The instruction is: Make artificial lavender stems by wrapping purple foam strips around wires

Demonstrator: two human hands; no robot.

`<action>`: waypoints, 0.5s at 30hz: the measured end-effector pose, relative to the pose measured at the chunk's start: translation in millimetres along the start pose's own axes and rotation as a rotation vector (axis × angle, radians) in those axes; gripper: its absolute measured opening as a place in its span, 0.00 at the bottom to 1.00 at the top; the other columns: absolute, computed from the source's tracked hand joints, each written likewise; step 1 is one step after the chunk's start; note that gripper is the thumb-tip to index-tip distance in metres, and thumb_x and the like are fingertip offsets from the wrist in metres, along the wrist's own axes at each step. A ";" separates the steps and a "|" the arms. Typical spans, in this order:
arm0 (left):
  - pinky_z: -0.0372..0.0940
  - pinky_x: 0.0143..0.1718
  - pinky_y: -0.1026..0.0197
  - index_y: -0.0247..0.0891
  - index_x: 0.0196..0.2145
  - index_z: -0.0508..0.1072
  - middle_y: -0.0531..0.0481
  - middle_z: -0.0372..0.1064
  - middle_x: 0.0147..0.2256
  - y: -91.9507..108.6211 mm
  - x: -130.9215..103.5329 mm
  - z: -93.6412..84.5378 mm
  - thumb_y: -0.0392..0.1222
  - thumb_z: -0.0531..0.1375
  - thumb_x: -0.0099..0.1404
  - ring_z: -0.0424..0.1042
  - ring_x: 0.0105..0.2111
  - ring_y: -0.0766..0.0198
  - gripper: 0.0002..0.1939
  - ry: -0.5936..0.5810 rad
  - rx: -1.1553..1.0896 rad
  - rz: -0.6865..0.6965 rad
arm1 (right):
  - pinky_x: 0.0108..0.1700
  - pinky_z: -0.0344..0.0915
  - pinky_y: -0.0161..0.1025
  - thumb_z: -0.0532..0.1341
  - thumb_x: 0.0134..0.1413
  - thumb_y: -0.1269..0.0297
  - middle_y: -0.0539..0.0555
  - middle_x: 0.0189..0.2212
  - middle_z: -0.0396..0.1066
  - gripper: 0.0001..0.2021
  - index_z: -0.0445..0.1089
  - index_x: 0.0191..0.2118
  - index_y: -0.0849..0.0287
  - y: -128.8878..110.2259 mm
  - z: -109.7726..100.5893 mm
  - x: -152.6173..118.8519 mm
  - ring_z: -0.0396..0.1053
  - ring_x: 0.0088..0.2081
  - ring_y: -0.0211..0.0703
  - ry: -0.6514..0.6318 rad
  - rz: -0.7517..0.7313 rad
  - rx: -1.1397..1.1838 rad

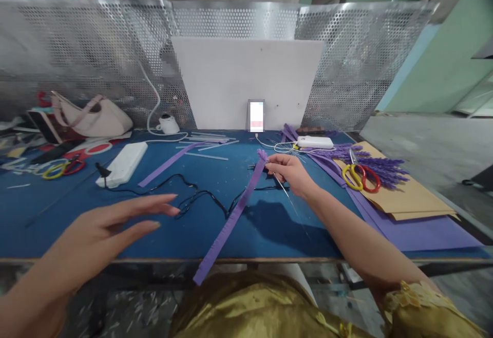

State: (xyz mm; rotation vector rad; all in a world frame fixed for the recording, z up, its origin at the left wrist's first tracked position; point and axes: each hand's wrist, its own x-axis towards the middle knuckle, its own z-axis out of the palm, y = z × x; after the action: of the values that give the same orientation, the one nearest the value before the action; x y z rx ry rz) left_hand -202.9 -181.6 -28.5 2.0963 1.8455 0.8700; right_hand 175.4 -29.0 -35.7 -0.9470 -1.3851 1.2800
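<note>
Pinching purple strip (242, 204) and thin wire (284, 189) in right hand (292, 173), over mid surface (165, 245).
Clamped between right thumb and fingers at the gathered top only. Nothing in left hand (102, 230): thumb and fingers spread, well apart from the right. Could slip or unwind at the top if pinched too lightly; could twist or crease along the unsupported length; could snag on black cord (226, 214) if dragged low. Long axis diagonal: pointing away and right at the gathered end, toward the wearer and left at the free end, past the near edge in view. Opposite slant on wire, down-right. Farther out: second strip (165, 164) and pale sticks (210, 156) left, scissors (361, 170) right.
</note>
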 end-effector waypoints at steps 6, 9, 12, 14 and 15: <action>0.63 0.56 0.47 0.52 0.28 0.81 0.54 0.80 0.42 71.3 75.1 -2.9 0.53 0.63 0.62 0.75 0.49 0.51 0.10 0.229 0.183 0.412 | 0.19 0.47 0.32 0.69 0.41 0.58 0.45 0.18 0.66 0.12 0.72 0.30 0.60 0.9 -1.3 1.1 0.51 0.16 0.28 -0.007 0.027 0.002; 0.58 0.61 0.47 0.49 0.37 0.81 0.53 0.73 0.55 74.3 89.4 7.0 0.45 0.64 0.63 0.69 0.56 0.52 0.06 0.325 0.088 0.407 | 0.19 0.46 0.32 0.69 0.41 0.59 0.45 0.18 0.66 0.12 0.72 0.30 0.60 1.2 -2.1 0.4 0.50 0.16 0.28 -0.032 0.049 0.044; 0.52 0.64 0.48 0.45 0.58 0.71 0.45 0.63 0.64 89.0 107.7 42.1 0.48 0.67 0.59 0.63 0.61 0.49 0.29 0.192 -0.111 0.239 | 0.20 0.45 0.32 0.69 0.40 0.61 0.45 0.18 0.66 0.11 0.73 0.31 0.61 0.6 -1.9 -1.5 0.51 0.17 0.28 -0.062 0.058 0.097; 0.60 0.57 0.52 0.41 0.51 0.78 0.43 0.76 0.50 103.3 120.7 75.8 0.54 0.66 0.60 0.72 0.52 0.51 0.23 -0.008 -0.435 0.037 | 0.20 0.46 0.32 0.68 0.40 0.62 0.46 0.19 0.67 0.11 0.74 0.33 0.61 0.6 -0.3 -2.9 0.51 0.17 0.28 -0.080 0.064 0.101; 0.62 0.55 0.53 0.40 0.47 0.80 0.42 0.78 0.47 110.0 127.0 92.8 0.56 0.66 0.59 0.73 0.49 0.51 0.23 -0.120 -0.591 -0.043 | 0.20 0.46 0.32 0.68 0.40 0.62 0.46 0.19 0.68 0.12 0.74 0.33 0.61 0.9 0.9 -3.4 0.52 0.17 0.28 -0.089 0.066 0.092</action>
State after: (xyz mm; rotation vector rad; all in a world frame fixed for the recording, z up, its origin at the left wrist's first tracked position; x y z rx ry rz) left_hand -55.1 -60.7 -8.9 1.6885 1.3478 1.0873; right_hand 175.2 -32.4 -37.1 -0.8891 -1.3597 1.4384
